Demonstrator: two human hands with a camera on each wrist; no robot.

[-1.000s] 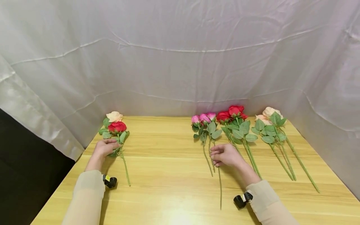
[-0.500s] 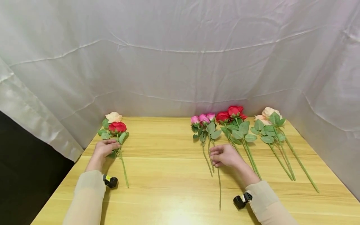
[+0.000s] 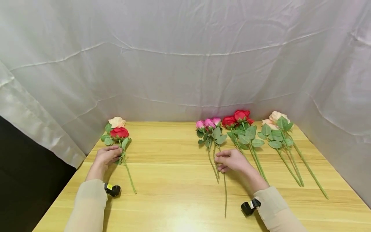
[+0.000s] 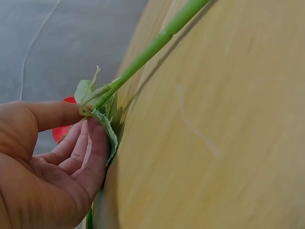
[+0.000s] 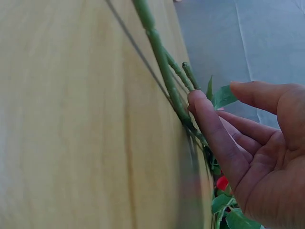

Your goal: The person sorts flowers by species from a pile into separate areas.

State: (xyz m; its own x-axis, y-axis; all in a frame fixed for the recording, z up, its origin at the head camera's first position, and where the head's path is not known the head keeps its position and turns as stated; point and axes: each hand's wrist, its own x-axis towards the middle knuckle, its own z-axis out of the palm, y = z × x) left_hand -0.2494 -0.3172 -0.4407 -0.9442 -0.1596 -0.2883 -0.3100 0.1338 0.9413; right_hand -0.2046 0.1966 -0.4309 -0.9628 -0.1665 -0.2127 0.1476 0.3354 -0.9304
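Observation:
At the table's left side, my left hand (image 3: 107,156) pinches the stem of a red rose (image 3: 119,132) just below its leaves. The left wrist view shows the thumb and fingertips meeting at the green stem (image 4: 147,53). A cream rose (image 3: 117,122) lies just behind the red bloom, its stem mostly hidden. My right hand (image 3: 234,160) is over the stems of several pink roses (image 3: 209,124). In the right wrist view its fingertips are right at a stem (image 5: 162,67), while the thumb stands apart from the fingers.
Several red roses (image 3: 241,116) lie right of the pink ones, and several cream roses (image 3: 279,116) farther right. All rest on a wooden table (image 3: 168,183). A pale grey curtain (image 3: 174,71) hangs behind it and at the sides.
The red rose in my left hand has shifted slightly; its stem end swung left, then back right. My right hand has stayed almost still by the pink roses.

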